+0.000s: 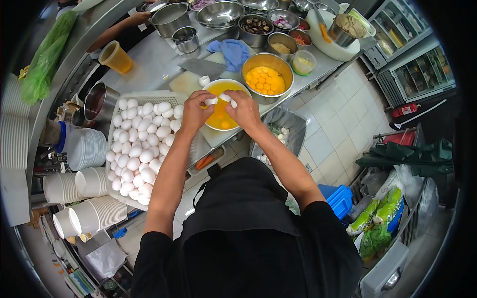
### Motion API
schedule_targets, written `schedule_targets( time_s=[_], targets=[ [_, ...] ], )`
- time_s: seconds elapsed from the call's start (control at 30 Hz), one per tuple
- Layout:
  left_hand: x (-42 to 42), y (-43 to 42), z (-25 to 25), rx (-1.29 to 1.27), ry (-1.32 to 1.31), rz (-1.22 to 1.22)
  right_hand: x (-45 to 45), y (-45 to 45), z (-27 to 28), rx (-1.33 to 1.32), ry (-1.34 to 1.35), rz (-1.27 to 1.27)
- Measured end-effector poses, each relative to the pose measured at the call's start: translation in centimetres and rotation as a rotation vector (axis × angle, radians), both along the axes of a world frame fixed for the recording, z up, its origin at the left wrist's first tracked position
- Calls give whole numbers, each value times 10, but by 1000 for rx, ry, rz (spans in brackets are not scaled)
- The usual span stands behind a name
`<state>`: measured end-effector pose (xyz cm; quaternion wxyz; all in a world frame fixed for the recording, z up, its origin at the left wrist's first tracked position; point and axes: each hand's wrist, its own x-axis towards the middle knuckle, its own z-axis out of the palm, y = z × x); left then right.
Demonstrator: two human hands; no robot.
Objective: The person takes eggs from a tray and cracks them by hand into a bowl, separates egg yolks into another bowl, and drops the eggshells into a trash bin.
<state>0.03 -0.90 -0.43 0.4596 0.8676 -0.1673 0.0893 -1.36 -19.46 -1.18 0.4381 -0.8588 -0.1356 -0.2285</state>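
Note:
Over a white bowl of yolks and egg white, my left hand pinches one piece of eggshell. My right hand grips another piece of shell, with its fingers closed; the two pieces are apart. Behind and to the right stands a metal pot with many yolks. A white basket heaped with whole white eggs lies left of my left hand. One broken shell rests just behind the bowl.
A cleaver and a blue cloth lie behind the bowl. Metal bowls of food line the back. A grey bin with shells is below the counter's edge. Another person's arm reaches in at upper left.

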Motion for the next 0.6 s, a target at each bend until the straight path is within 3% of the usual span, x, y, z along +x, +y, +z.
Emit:
schedule_targets(
  time_s=[0.13, 0.17, 0.2, 0.23, 0.27, 0.3, 0.37, 0.5, 0.57, 0.6],
  targets=[
    [-3, 3, 4, 72, -96, 29, -3, -5, 10, -1, -187, -90],
    [-3, 0, 3, -258, 112, 116, -5, -7, 12, -1, -185, -89],
    [-4, -3, 1, -589, 322, 204, -11, -7, 21, 330, 103, -42],
    [-7, -8, 6, -589, 323, 207, -14, -9, 28, 656, 394, 9],
    [-11, -14, 11, -710, 472, 220, -15, -14, 30, 845, 469, 131],
    [-16, -21, 16, -831, 620, 234, -19, -18, 31, 844, 475, 137],
    [-32, -50, 20, -824, 647, 126, -37, -25, 32, 992, 500, 138],
    [-66, -97, 25, -803, 768, -246, -82, -71, 27, 1025, 484, -112],
    [-74, -96, 28, -660, 842, -305, -102, -114, 4, 862, 496, -272],
    [-80, -91, 30, -492, 735, -278, -112, -140, -22, 861, 494, -277]
  ],
)
